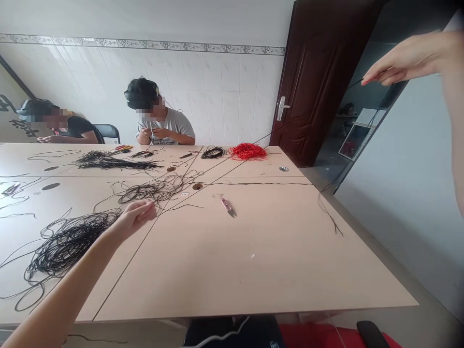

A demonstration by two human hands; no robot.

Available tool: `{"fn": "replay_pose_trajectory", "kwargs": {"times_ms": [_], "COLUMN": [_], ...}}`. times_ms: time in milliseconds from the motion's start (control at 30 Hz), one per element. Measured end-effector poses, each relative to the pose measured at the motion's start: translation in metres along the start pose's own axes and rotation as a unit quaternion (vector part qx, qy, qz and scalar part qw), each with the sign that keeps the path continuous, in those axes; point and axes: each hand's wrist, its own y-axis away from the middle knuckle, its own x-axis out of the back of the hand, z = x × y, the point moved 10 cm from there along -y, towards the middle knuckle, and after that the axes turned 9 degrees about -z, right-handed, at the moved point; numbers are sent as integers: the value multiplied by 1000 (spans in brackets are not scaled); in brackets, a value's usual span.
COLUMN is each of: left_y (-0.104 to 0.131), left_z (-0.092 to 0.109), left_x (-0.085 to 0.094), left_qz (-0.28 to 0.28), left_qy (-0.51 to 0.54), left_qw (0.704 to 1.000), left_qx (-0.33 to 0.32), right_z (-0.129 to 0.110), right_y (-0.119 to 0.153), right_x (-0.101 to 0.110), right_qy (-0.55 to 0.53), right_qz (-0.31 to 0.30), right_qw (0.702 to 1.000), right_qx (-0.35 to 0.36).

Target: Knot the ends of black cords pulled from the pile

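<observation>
My left hand point(137, 215) rests low over the table with its fingers pinched on a thin black cord point(232, 171). That cord runs taut up and to the right to my right hand point(406, 59), raised high at the upper right and pinching its far end. A loose tangle of black cord point(68, 241) lies just left of my left hand. A second tangle point(152, 190) sits right behind it.
Pink thread snips point(228, 207) lie mid-table. A red cord bundle point(248, 151) and a black coil point(212, 152) sit at the far edge. Two other people sit across the table point(271, 261), working with cord. A dark door point(319, 77) stands at the right.
</observation>
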Motion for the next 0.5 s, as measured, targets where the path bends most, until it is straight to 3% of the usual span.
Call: {"fn": "replay_pose_trajectory", "kwargs": {"times_ms": [67,100,200,300,400,500], "left_y": [7,12,30,47,51,33], "left_z": [-7,-11,-16,-12,14,61], "left_x": [5,9,24,39,41,7], "left_qz": [14,23,56,100,153,164], "left_qy": [-5,-11,-38,-79,-132,-170], "left_qw": [1000,999,996,989,977,972], "left_qx": [17,27,59,78,63,9], "right_z": [19,20,11,-8,-33,-61], "right_y": [5,8,13,17,23,30], "right_x": [-14,-24,-68,-125,-184,-233], "right_qy": [43,50,46,26,7,-1], "right_qz": [17,26,17,-49,-142,-217], "right_qw": [991,985,982,986,984,974], "right_qx": [-129,-160,-183,-156,-112,-68]}}
